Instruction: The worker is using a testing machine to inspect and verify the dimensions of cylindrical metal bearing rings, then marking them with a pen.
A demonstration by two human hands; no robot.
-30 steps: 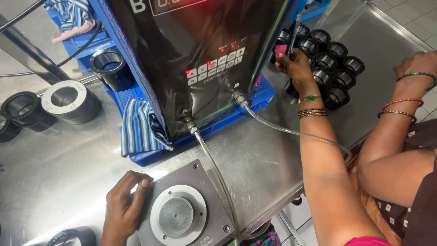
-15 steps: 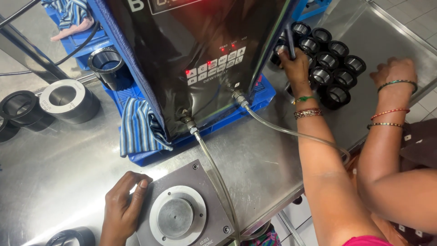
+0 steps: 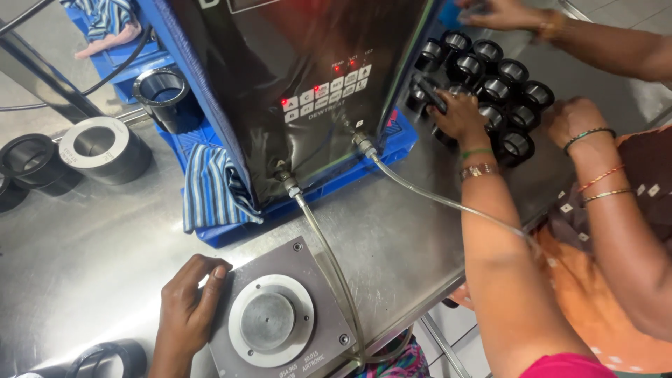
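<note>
the left hand lies loosely curled on the steel surface, its fingertips against the left edge of the grey square fixture plate with a round white-rimmed disc in its middle; it holds nothing. the right hand reaches far across to the cluster of black rings at the far right of the surface, and is closed around a small dark object just beside the rings; what the object is cannot be made out.

a co-worker's hand with bangles rests loosely closed beside the same rings, and another hand at the top edge is touching something blue that is cut off by the frame.

compared with half a second ago, the right hand has come down a little from the side of the black control box toward the rings, and the dark object now points sideways rather than up. the left hand has stayed at the plate's edge. the hand at the top edge has newly come into view.

two clear hoses run from the box's underside down past the plate. a striped cloth hangs off the blue tray under the box. a larger grey metal ring and more black rings sit at the far left, partly cut off.
</note>
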